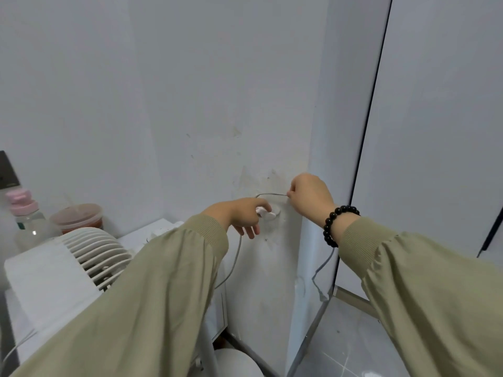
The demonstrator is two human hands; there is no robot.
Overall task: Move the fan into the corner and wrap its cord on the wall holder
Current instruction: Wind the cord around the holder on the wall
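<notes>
The white fan [89, 254] with a ribbed grille sits on a white surface at the lower left, by the wall corner. A small white holder [272, 214] is stuck on the wall. My left hand [242, 216] pinches the thin grey cord [269, 195] right at the holder, thumb and forefinger closed on it. My right hand [310, 197], with a black bead bracelet on the wrist, pinches the same cord a little higher and to the right. The cord arcs between the two hands. Loose lengths hang down below each hand.
A clear bottle with a pink cap [25, 216] and a red-lidded tub [77, 217] stand behind the fan. A dark wall plate [8, 170] is at the far left. A wall edge and a dark door frame [364, 148] rise to the right, above grey floor tiles [353, 344].
</notes>
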